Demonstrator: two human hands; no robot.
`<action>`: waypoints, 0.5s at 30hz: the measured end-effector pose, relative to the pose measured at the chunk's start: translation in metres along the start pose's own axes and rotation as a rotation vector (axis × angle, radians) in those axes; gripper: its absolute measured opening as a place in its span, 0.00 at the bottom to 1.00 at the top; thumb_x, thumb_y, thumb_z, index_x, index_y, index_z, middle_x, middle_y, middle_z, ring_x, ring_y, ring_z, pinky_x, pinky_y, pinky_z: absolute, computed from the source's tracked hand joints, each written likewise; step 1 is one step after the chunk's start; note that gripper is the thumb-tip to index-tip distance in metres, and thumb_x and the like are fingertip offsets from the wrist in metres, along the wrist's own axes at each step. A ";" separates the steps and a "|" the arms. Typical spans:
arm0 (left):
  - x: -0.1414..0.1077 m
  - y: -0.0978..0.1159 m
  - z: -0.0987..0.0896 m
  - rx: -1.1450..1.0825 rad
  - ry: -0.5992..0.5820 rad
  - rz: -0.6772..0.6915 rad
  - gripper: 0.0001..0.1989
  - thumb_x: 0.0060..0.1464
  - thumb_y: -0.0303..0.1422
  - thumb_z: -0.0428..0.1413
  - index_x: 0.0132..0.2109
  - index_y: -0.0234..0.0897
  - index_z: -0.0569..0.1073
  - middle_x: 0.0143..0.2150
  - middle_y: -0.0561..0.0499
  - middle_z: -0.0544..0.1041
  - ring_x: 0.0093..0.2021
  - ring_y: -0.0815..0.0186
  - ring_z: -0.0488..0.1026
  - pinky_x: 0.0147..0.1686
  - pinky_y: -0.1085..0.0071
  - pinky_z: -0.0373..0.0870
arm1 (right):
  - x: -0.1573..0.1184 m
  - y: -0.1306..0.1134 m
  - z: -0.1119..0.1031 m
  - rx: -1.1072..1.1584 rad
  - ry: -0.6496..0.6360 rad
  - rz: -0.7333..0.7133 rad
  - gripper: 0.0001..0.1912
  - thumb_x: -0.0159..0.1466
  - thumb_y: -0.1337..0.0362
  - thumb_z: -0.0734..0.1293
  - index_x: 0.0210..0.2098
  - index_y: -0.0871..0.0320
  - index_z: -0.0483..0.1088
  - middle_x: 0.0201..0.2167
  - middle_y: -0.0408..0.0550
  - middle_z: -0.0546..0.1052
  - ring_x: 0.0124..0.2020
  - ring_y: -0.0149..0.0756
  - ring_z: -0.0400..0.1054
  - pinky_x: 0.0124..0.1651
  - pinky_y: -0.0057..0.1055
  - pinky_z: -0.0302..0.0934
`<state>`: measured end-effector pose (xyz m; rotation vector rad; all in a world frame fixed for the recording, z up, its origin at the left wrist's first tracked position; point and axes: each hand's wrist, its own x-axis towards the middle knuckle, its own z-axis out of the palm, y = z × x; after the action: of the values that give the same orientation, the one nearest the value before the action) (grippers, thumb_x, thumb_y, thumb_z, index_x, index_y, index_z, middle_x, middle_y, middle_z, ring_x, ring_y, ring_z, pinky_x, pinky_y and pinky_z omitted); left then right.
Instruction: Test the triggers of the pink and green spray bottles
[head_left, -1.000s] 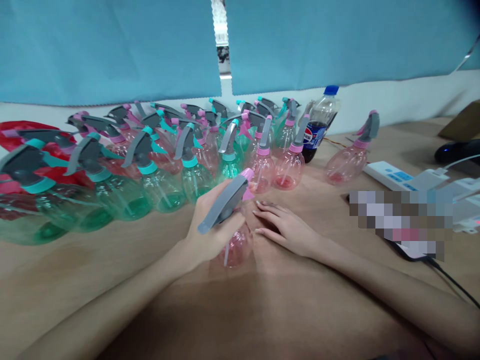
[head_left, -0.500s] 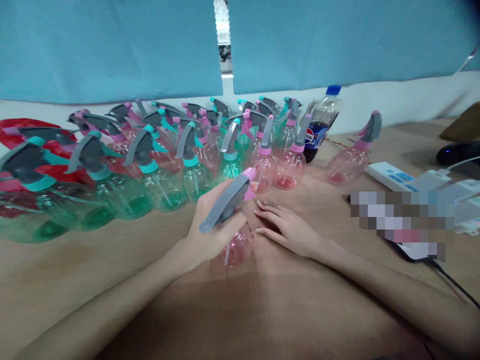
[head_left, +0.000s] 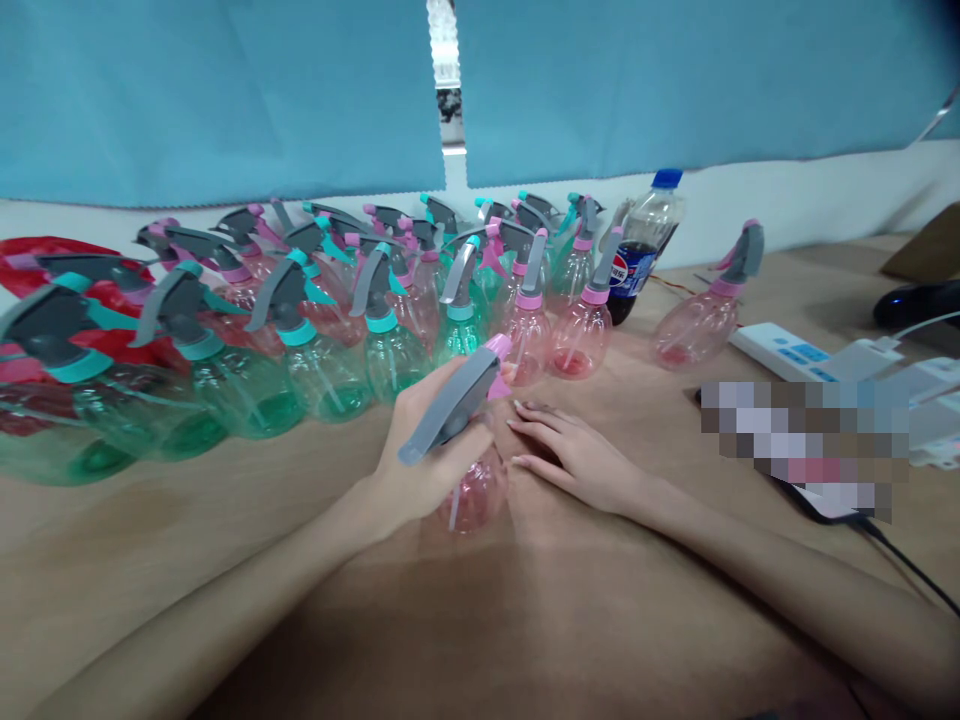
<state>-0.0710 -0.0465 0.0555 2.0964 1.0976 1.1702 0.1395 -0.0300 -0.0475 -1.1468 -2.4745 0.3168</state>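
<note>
A pink transparent spray bottle (head_left: 474,497) with a grey and pink spray head stands on the wooden table (head_left: 525,620), near the middle. My left hand (head_left: 429,450) is wrapped round its neck, just under the head. To the right of that bottle, my right hand (head_left: 574,452) lies flat on the table, palm down, fingers stretched towards it and holding nothing. Just beyond my hands stand a green spray bottle (head_left: 459,335) with a teal collar and a pink spray bottle (head_left: 581,340) with a little pink at its bottom.
Several green and pink spray bottles fill the left and back, with red plastic (head_left: 71,255) among them. A cola bottle (head_left: 634,255) stands behind. At right are a lone pink spray bottle (head_left: 694,325), a white power strip (head_left: 784,352) and a phone (head_left: 832,497) on a cable.
</note>
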 end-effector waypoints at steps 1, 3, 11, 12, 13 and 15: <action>0.000 0.000 0.000 0.002 -0.002 0.000 0.03 0.46 0.28 0.50 0.29 0.40 0.63 0.26 0.55 0.64 0.25 0.67 0.62 0.24 0.70 0.59 | 0.000 0.000 0.000 0.003 0.001 0.000 0.26 0.69 0.51 0.58 0.60 0.61 0.65 0.63 0.58 0.66 0.64 0.47 0.58 0.65 0.49 0.55; 0.000 0.000 0.000 0.003 -0.002 0.009 0.03 0.46 0.28 0.50 0.29 0.40 0.63 0.26 0.55 0.64 0.25 0.67 0.63 0.25 0.69 0.60 | 0.000 0.000 0.000 0.010 0.007 0.000 0.26 0.69 0.51 0.58 0.60 0.60 0.66 0.62 0.58 0.66 0.64 0.48 0.58 0.64 0.50 0.55; 0.000 -0.001 0.000 -0.011 0.021 0.040 0.04 0.45 0.26 0.50 0.29 0.41 0.63 0.25 0.56 0.64 0.24 0.68 0.62 0.23 0.70 0.58 | 0.000 -0.001 0.000 -0.002 0.006 -0.006 0.26 0.69 0.51 0.58 0.60 0.60 0.65 0.62 0.57 0.66 0.65 0.46 0.57 0.65 0.49 0.54; 0.000 0.000 0.000 -0.008 0.021 0.038 0.04 0.45 0.27 0.50 0.29 0.41 0.63 0.26 0.56 0.64 0.24 0.68 0.63 0.23 0.70 0.59 | 0.000 -0.001 0.000 -0.002 0.005 -0.007 0.26 0.69 0.51 0.58 0.60 0.60 0.65 0.62 0.57 0.66 0.65 0.46 0.57 0.65 0.49 0.54; 0.000 0.001 0.000 -0.001 0.017 0.032 0.03 0.45 0.27 0.50 0.29 0.41 0.63 0.26 0.56 0.64 0.24 0.68 0.63 0.23 0.70 0.60 | 0.000 -0.001 0.000 -0.001 0.005 -0.006 0.26 0.69 0.51 0.58 0.60 0.60 0.65 0.62 0.57 0.66 0.65 0.46 0.57 0.65 0.49 0.54; 0.000 0.004 0.001 0.035 0.031 -0.005 0.02 0.45 0.28 0.50 0.29 0.40 0.64 0.26 0.55 0.65 0.24 0.68 0.63 0.24 0.70 0.61 | 0.000 0.000 0.000 0.000 0.004 -0.003 0.26 0.69 0.50 0.58 0.60 0.60 0.66 0.62 0.57 0.66 0.65 0.46 0.58 0.65 0.49 0.55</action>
<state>-0.0685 -0.0490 0.0582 2.1075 1.1446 1.1935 0.1391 -0.0303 -0.0475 -1.1422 -2.4724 0.3136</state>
